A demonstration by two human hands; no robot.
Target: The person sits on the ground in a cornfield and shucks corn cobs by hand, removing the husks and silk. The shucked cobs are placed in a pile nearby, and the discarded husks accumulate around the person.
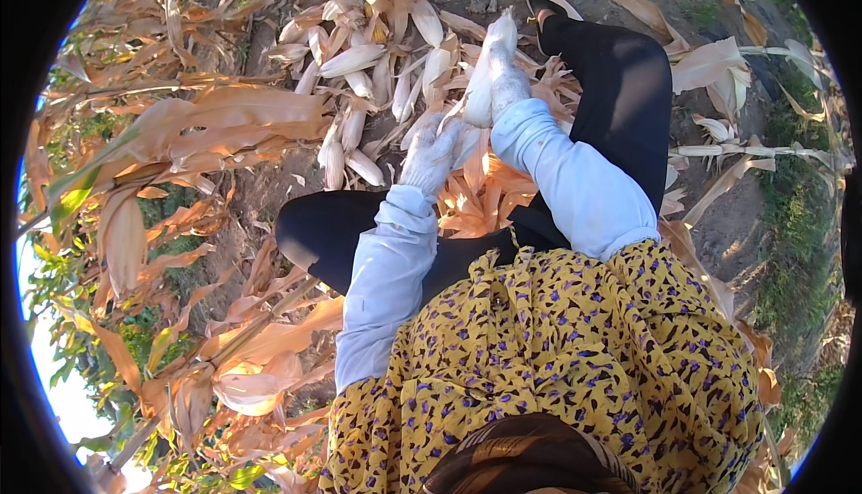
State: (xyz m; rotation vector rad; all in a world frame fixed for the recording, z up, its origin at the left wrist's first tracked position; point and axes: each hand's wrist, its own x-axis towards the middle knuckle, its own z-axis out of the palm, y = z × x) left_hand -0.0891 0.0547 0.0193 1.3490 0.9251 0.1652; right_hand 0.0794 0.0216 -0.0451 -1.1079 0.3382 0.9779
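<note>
My right hand, in a dirty white glove, is closed around a pale maize ear that slants over the heap between my legs. Just left of that ear's lower end is my left hand, also gloved. A pale strip of husk shows beside its thumb; whether the fingers grip it cannot be told. Dry orange-tan husks lie below both hands, between my bent legs. Beyond my left hand spreads a pile of maize ears, many still in pale husk.
My dark-trousered left knee and right leg flank the husks. Dry maize stalks and leaves cover the ground at left. At right, a pale stalk lies across bare soil, with green weeds farther out.
</note>
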